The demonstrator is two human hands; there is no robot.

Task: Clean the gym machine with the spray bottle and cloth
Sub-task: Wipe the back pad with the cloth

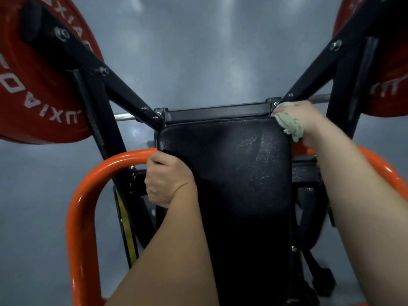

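The view looks down the length of a black padded vinyl cushion (231, 173) on a gym machine, its grained surface shining in patches near the top.

The left hand (165, 180) grips the cushion's left edge about a third of the way down. Its fingers (157, 161) are curled tight round that edge, with the tips hidden behind the padding. The hand sits just beside the orange steel tube rail (88, 191), which bends out and down on the left and shows again behind the right forearm.

The right hand (306, 120) is at the cushion's top right corner and clutches a crumpled pale grey-green cloth (289, 125). The cloth is bunched under the palm and touches both the corner of the padding and the black metal bracket (216, 111) that runs across the cushion's top. The fingers of this hand are closed on the cloth, mostly hidden beneath it.

Two black steel frame arms (123, 91) spread from the bracket in a V, bolted at the joints. Each leads up towards a red weight plate with white lettering, one at the far left (33, 85) and one at the far right (393, 85). A thin chrome rod (123, 117) crosses behind the frame. A yellow strip (125, 221) runs down a black upright on the left. The grey floor (198, 51) lies below everything.
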